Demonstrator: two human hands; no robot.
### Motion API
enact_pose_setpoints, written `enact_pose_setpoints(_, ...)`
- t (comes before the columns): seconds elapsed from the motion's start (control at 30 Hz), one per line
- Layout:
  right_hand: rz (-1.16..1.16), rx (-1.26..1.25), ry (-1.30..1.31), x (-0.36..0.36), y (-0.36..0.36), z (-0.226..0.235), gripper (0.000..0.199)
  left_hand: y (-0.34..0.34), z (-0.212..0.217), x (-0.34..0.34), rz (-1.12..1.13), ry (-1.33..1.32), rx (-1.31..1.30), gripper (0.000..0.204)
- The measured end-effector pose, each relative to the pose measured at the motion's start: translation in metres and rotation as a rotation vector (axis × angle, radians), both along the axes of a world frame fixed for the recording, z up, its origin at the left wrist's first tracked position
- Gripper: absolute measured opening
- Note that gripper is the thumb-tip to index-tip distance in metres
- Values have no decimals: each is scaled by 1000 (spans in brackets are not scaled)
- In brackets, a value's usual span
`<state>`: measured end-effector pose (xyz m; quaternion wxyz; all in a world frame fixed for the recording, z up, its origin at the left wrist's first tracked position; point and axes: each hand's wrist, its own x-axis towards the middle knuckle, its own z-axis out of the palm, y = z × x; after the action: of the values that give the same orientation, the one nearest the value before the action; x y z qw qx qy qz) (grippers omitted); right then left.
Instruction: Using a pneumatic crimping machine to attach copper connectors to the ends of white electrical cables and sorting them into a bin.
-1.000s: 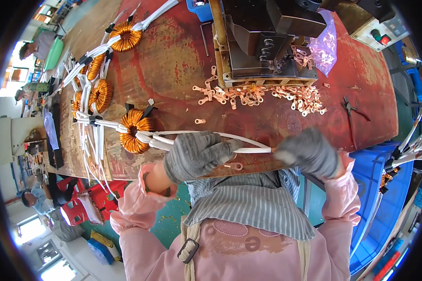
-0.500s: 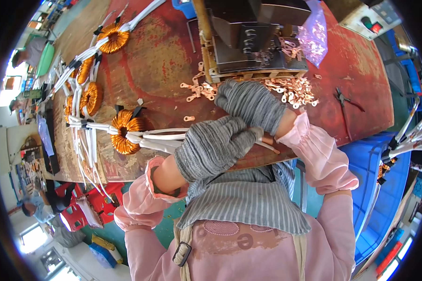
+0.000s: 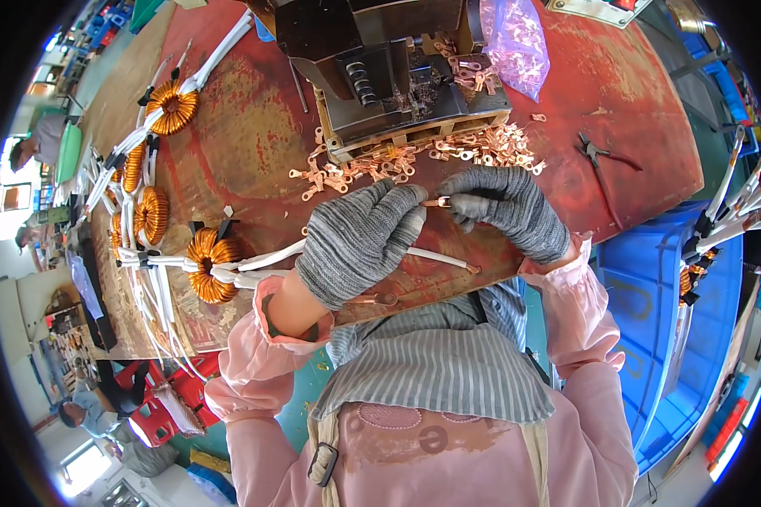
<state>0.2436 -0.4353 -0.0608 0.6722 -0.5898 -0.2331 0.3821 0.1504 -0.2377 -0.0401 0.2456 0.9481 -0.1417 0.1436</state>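
Both my hands wear grey knit gloves over the front of a red worktable (image 3: 634, 101). My left hand (image 3: 359, 241) is closed around the white sleeved leads (image 3: 266, 258) of a copper-wound ring coil (image 3: 210, 264) lying at the table's near left. My right hand (image 3: 503, 207) pinches a small copper terminal lug (image 3: 438, 202) right at my left fingertips. Another white lead (image 3: 438, 258) with a bare copper tip runs beneath my hands. A heap of loose copper lugs (image 3: 414, 156) lies just beyond my fingers.
A dark metal press machine (image 3: 397, 68) stands at the table's far middle, with a purple plastic bag (image 3: 516, 38) beside it. More ring coils (image 3: 150, 215) lie left. Pliers (image 3: 604, 154) rest at the right. A blue bin (image 3: 643, 321) stands right of the table. Other people work at the far left.
My right hand came from the lead's right end to the lug heap, then back toward me with a lug. My left hand slid right along the leads to meet it.
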Motion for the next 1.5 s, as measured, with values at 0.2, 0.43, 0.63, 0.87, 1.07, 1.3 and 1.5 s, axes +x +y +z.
enact_pose_setpoints(0.2, 45, 10, -104, 2, 6, -1, 20, -1, -1, 0, 5, -21, 77, 20)
enact_pose_setpoints(0.43, 53, 17, -63, -2, 7, 6, 19, 1, -7, -3, 3, 10, 35, 26)
enact_pose_setpoints(0.63, 37, 13, -112, 0, 10, 3, 19, 51, 17, -11, -40, 504, -262, 28)
enact_pose_setpoints(0.87, 10, 133, -31, 14, 29, 4, 19, 84, 20, -8, -66, 319, -304, 17)
enact_pose_setpoints(1.07, -140, 144, -300, 34, 46, 12, 17, 72, 25, 6, 111, 115, -150, 17)
enact_pose_setpoints(1.3, -192, 188, -226, 49, 54, 13, 16, 76, 20, 17, 172, -12, 13, 25)
enact_pose_setpoints(1.5, -143, 264, -147, 60, 55, 9, 12, 72, 15, 19, 206, -63, 55, 25)
